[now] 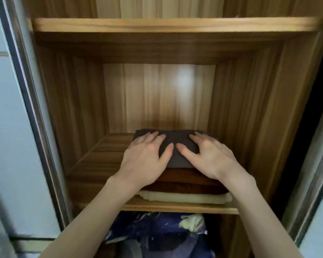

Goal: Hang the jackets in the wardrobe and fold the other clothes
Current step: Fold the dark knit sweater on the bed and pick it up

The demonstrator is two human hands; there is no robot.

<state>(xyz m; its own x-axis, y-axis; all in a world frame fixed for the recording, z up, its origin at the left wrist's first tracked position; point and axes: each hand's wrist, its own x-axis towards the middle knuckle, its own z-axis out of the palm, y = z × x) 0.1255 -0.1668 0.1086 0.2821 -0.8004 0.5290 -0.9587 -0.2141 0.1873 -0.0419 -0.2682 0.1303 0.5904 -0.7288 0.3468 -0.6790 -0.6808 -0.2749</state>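
Note:
A folded dark grey garment [176,140] lies on top of a small stack on the wooden wardrobe shelf [93,161]. Under it are a folded brown garment [186,185] and a folded cream garment [185,198]. My left hand [147,157] lies flat on the left part of the grey garment, fingers straight. On the right part rests my right hand [211,157], also flat with fingers spread. Both thumbs point toward each other near the garment's middle.
A second wooden shelf [175,25] runs above. Below the stack's shelf sits dark blue patterned fabric [157,231]. A sliding door with a metal frame [32,108] stands at the left, another door edge [315,174] at the right.

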